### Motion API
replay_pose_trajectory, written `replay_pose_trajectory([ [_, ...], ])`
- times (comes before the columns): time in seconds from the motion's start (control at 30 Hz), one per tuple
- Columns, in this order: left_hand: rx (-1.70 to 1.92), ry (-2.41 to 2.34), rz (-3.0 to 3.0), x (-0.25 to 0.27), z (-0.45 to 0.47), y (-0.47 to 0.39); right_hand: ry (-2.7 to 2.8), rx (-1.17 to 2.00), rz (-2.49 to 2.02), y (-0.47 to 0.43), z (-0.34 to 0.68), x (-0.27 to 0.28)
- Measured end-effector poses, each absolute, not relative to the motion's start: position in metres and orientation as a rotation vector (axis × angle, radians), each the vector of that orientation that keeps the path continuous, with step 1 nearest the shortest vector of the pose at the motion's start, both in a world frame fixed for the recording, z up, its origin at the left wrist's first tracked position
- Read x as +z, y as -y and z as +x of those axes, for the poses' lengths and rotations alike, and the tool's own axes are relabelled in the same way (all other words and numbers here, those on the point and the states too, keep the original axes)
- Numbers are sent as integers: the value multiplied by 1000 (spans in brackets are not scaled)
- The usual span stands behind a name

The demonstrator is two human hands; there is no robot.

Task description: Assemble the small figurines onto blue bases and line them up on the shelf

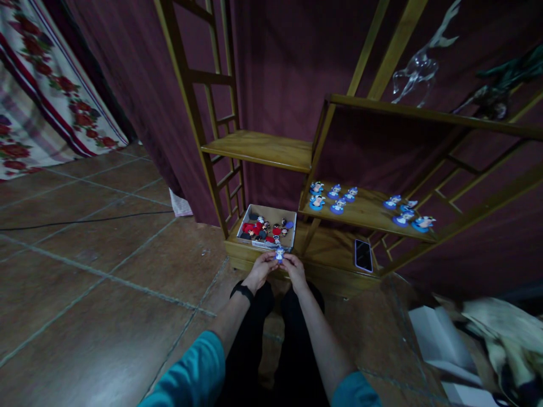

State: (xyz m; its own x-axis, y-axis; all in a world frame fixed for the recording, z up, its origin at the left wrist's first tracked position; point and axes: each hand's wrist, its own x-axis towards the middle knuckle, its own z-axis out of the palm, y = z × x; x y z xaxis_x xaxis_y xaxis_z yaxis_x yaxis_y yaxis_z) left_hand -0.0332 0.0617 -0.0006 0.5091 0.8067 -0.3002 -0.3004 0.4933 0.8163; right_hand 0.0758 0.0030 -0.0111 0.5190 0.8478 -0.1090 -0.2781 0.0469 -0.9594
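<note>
Between both hands I hold a small purple-and-white figurine [279, 254] upright, just in front of an open cardboard box. My left hand [262, 267], with a black band at the wrist, grips its left side. My right hand [294, 267] pinches it from the right. The box [289, 217] sits on the lowest shelf with several figurines in red, black and purple [254, 228] heaped inside. On the shelf to the right stand several blue and purple figurines [338, 206] in two groups, with a gap between them.
A phone [363, 255] lies on the lower shelf at right. The wooden shelf unit [258, 148] has an upper board holding a clear deer ornament [418, 68] and a dark statue [492, 96]. White boxes [443, 339] and cloth [504, 328] are on the floor at right; a cable [85, 222] runs left.
</note>
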Motion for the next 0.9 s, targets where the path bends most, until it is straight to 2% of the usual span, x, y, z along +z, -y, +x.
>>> replay_pose_trajectory([
  [0.9,756,-753,744,-1,-34,-62,568,952,-1234,-1,76,-4],
])
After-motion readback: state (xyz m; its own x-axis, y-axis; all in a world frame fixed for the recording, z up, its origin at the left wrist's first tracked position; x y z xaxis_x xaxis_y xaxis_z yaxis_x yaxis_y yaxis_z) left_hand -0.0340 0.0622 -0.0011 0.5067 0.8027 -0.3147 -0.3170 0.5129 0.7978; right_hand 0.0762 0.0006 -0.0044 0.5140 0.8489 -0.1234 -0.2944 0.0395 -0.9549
